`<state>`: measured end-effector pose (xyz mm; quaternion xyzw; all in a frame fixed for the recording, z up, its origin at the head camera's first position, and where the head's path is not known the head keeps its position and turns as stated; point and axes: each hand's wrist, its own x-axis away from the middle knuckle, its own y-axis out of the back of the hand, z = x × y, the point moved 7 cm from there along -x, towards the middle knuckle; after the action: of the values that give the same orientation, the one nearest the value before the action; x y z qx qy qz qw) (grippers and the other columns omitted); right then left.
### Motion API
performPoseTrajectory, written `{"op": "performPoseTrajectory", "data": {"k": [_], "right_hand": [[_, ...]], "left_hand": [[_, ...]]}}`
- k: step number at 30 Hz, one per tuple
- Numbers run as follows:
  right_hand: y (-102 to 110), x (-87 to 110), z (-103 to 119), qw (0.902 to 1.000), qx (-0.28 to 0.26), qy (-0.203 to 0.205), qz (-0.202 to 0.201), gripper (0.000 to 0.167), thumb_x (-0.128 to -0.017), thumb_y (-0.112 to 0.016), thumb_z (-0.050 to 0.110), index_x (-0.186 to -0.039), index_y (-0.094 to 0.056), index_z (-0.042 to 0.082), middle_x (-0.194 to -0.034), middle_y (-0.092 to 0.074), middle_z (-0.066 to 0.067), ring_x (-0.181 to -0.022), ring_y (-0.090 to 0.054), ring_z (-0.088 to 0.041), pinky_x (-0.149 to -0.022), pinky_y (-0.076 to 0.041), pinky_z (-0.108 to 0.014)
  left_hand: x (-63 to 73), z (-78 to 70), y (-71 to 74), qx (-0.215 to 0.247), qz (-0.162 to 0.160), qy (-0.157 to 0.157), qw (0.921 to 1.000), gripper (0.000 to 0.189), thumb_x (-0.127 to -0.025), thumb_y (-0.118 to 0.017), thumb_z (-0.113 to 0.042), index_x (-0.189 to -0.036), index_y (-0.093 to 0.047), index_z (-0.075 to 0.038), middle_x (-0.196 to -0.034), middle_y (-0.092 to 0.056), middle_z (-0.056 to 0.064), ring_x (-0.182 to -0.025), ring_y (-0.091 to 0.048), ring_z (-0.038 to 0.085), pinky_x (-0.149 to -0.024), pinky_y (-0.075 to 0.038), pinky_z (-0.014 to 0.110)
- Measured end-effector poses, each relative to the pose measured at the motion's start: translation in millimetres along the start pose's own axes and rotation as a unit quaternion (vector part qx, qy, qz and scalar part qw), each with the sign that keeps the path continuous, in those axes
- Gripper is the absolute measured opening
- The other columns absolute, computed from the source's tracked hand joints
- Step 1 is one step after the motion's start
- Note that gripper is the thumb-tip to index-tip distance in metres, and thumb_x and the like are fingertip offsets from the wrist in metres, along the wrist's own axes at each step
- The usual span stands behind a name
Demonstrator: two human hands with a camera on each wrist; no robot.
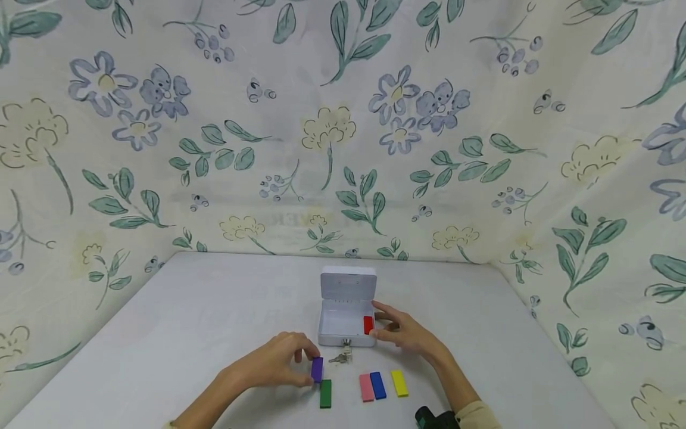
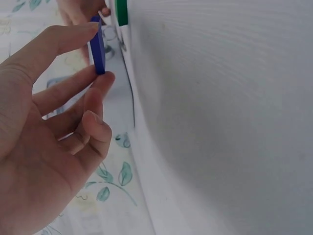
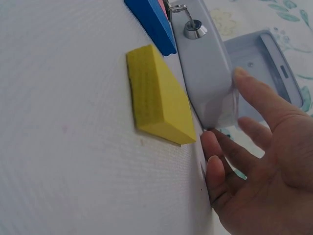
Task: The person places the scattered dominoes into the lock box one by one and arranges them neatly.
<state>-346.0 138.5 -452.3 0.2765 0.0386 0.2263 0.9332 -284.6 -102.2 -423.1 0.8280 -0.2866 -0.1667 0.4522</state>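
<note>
Head view: left hand [image 1: 277, 361] in a pinch around purple block [image 1: 317, 370], right hand [image 1: 406, 332] loose-fingered against box [image 1: 331, 341].

A white table [image 1: 214, 304] carried an open pale-grey box [image 1: 331, 341]; in front lay a green block [image 1: 326, 394]; to its right, a pink block [image 1: 367, 388]; a blue block [image 1: 378, 385] close beside it; and a yellow block [image 1: 399, 383].

— What do you count?
— One red block [image 1: 368, 325], one purple block [image 1: 317, 370], one green block [image 1: 326, 394], one pink block [image 1: 367, 387], one blue block [image 1: 378, 385], one yellow block [image 1: 399, 383]: six altogether.
— And containers?
— One grey box [image 1: 333, 341], with one lock [image 3: 195, 29]; its keys [image 1: 339, 358] are too small to count.
— Anything else?
— One left hand [image 1: 276, 360], one right hand [image 1: 407, 333], one tabletop [image 1: 241, 298], one dark device [image 1: 436, 419].
</note>
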Motion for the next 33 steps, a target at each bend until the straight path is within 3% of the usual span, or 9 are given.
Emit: {"op": "performPoseTrajectory", "data": {"k": [11,15,33], "right_hand": [[-1,0.0,0,1.0000,-0.004,-0.002,0.004,0.074,-0.092,-0.067,0.033,-0.155,-0.030,0.018,-0.150,-0.042,-0.025,-0.107,-0.057,-0.025,-0.074,-0.047,-0.034],[0,0.4,0,1.0000,-0.003,-0.004,0.001,0.074,-0.091,-0.067,0.033,-0.154,-0.031,0.019,-0.150,-0.042,-0.025,-0.107,-0.057,-0.026,-0.074,-0.047,-0.035],[1,0.8,0,0.9999,-0.004,-0.014,-0.005,0.075,-0.090,-0.068,0.033,-0.154,-0.031,0.019,-0.149,-0.044,-0.024,-0.109,-0.058,-0.026,-0.077,-0.051,-0.038]], "left_hand": [[-15.6,-4.7,8.3,0.011,-0.009,0.012,0.9998,0.038,-0.077,-0.080,-0.035,-0.109,-0.072,-0.015,-0.100,-0.070,-0.011,-0.083,-0.055,0.006,-0.069,-0.045,0.020],[-21.2,-5.5,11.7,0.014,-0.018,0.007,0.9997,0.038,-0.077,-0.081,-0.033,-0.109,-0.072,-0.014,-0.101,-0.071,-0.007,-0.084,-0.057,0.011,-0.067,-0.046,0.020],[-48.3,-14.0,25.4,0.002,-0.040,-0.017,0.9991,0.038,-0.079,-0.080,-0.029,-0.112,-0.071,-0.012,-0.106,-0.072,-0.003,-0.082,-0.056,0.009,-0.067,-0.048,0.019]]}}
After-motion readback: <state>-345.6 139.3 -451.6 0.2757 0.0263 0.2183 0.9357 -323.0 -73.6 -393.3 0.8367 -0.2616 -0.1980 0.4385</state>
